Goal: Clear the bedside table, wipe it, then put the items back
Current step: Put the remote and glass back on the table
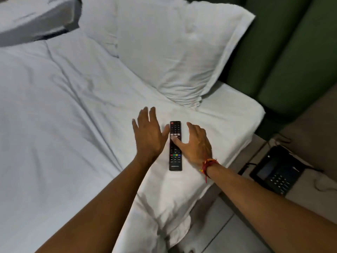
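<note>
A black remote control [175, 146] is laid flat on the white bed sheet [73, 115], buttons facing up, its long axis running away from the camera. It is placed near the bed's right edge, just in front of the lower corner of a white pillow [175, 52].

The right hand [196, 143] is held just right of the remote, fingers spread and curved, with the thumb [177, 142] stretched across the remote's middle buttons. Nothing is gripped; whether the thumb actually presses on the remote or hovers just above it cannot be told. A red thread bracelet [207, 164] is worn on the right wrist.

The left hand [148, 133] is held open just left of the remote, palm down, fingers splayed wide, its thumb tip close beside the remote's upper left edge. Nothing is held in it.

To the right of the remote, beyond and below the mattress edge, a black desk telephone [279, 171] with a keypad and small screen is seen on a light bedside table [310, 198], its cord trailing behind it. A green padded headboard [284, 52] is seen behind the pillow, to the remote's upper right. A second pillow [32, 17], blurred, is seen far to the remote's upper left.
</note>
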